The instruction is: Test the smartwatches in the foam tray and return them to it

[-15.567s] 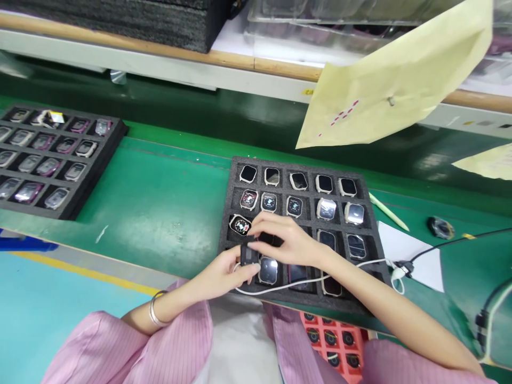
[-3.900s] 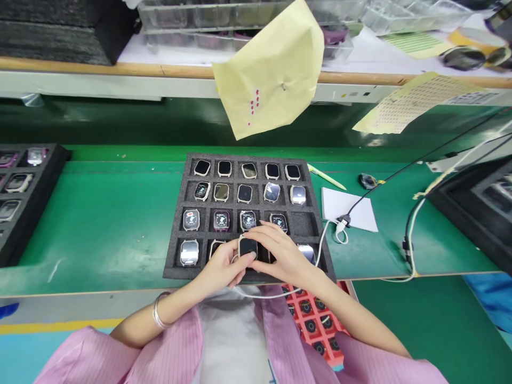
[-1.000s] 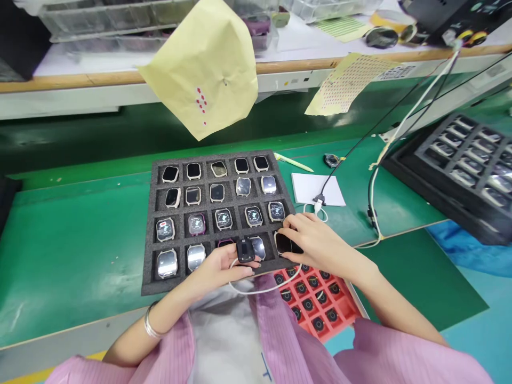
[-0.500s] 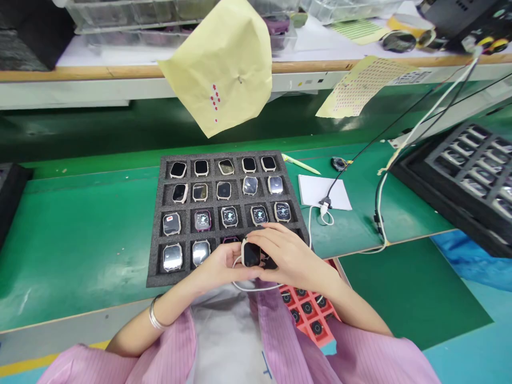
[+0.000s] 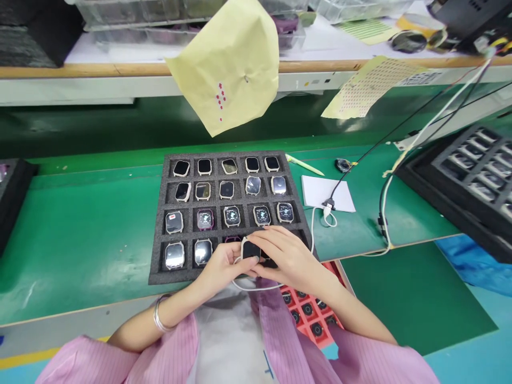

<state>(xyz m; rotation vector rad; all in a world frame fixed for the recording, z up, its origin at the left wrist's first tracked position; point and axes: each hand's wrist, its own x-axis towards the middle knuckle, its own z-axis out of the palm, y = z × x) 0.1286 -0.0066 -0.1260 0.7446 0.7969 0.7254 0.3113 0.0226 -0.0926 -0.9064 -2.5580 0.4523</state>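
Observation:
A black foam tray [image 5: 157, 234] with several smartwatch bodies in its cells lies on the green bench in front of me. My left hand [image 5: 219, 266] and my right hand [image 5: 286, 257] meet over the tray's front row. Between them they hold a dark-screened watch body [image 5: 250, 249] with a pale case. The left fingers pinch it from below; the right fingers curl over its right side. A white cable [image 5: 256, 285] loops under both hands and runs right to a plug [image 5: 328, 205]. The cells under my hands are hidden.
A red tray [image 5: 314, 314] of small round parts sits below the bench edge by my lap. A white pad [image 5: 327, 192], green pen [image 5: 304, 165] and cables lie right of the foam tray. Another black tray [image 5: 464, 181] stands far right. A yellow envelope [image 5: 230, 61] hangs above.
Since a second ago my right hand has lifted a watch from the front right cell and brought it to my left hand. Both hands now close on it together.

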